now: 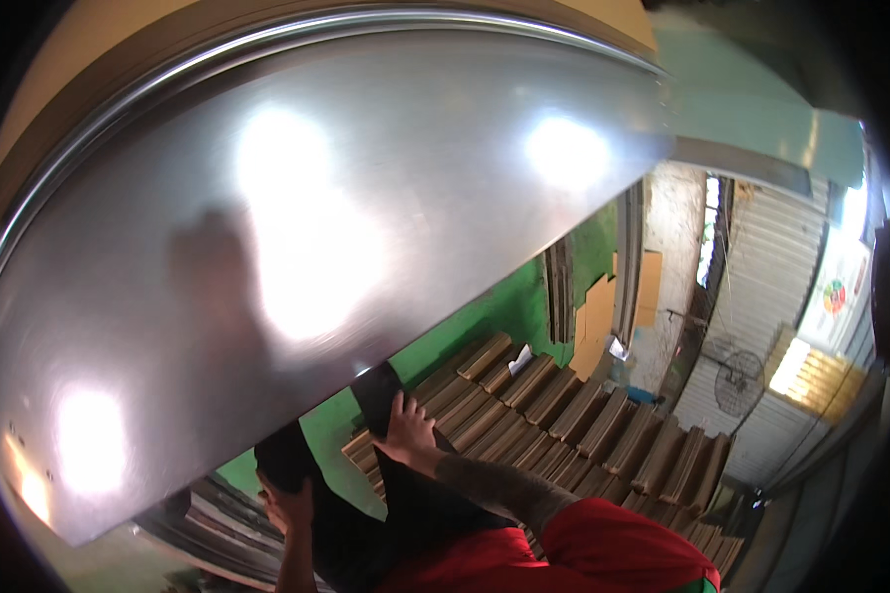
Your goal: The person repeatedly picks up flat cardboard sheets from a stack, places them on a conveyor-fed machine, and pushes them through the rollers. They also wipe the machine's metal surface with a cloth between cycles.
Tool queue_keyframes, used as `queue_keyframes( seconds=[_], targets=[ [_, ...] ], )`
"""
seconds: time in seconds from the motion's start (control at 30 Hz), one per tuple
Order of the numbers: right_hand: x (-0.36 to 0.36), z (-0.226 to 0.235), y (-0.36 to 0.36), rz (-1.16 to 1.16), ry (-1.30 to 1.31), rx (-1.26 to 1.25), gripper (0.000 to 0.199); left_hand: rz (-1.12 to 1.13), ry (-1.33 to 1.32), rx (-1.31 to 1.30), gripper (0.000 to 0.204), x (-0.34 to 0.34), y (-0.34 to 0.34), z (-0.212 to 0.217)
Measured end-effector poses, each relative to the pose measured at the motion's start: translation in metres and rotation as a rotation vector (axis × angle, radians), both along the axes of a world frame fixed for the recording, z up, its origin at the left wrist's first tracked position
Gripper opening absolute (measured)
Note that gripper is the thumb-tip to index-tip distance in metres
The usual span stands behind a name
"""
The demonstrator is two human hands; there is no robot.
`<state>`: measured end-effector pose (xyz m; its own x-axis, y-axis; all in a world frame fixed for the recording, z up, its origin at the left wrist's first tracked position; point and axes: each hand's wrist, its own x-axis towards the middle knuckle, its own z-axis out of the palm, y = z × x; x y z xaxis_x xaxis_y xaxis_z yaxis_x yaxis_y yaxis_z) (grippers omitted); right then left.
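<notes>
A large shiny metal sheet [297, 257] fills most of the view, tilted, with its lower edge running from lower left up to upper right. Bright lights and a dim figure reflect in it. Neither of my hands shows anywhere. Below the sheet is a co-worker in a red top [603, 553] with a dark patterned sleeve. One of the co-worker's hands [407, 420] is raised against the sheet's lower edge, next to a dark pad [376, 387]. Their head [285, 460] is just under the sheet.
Rows of long brown stacked boards [564, 415] lie behind the co-worker, by a green wall [485, 321]. Flat cardboard pieces [595, 321] lean at the back. A standing fan [737, 381] and a corrugated metal wall [771, 257] are at the right. Dark stacked sheets [218, 529] lie at lower left.
</notes>
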<state>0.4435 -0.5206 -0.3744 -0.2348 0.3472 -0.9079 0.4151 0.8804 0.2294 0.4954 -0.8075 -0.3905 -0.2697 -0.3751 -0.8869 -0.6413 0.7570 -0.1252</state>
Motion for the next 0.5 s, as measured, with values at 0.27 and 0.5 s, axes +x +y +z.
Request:
queue_keyframes(
  seconds=[0.27, 0.5],
  targets=[
    [-0.003, 0.008, 0.050, -0.184, 0.077, 0.009, 0.114, -0.212, 0.058, -0.087, 0.112, -0.005, 0.030, -0.018],
    [-0.016, 0.031, 0.101, 0.319, 0.531, -0.513, 0.045, -0.252, -0.131, 0.285, 0.095, -0.019, 0.019, 0.020]
  ],
)
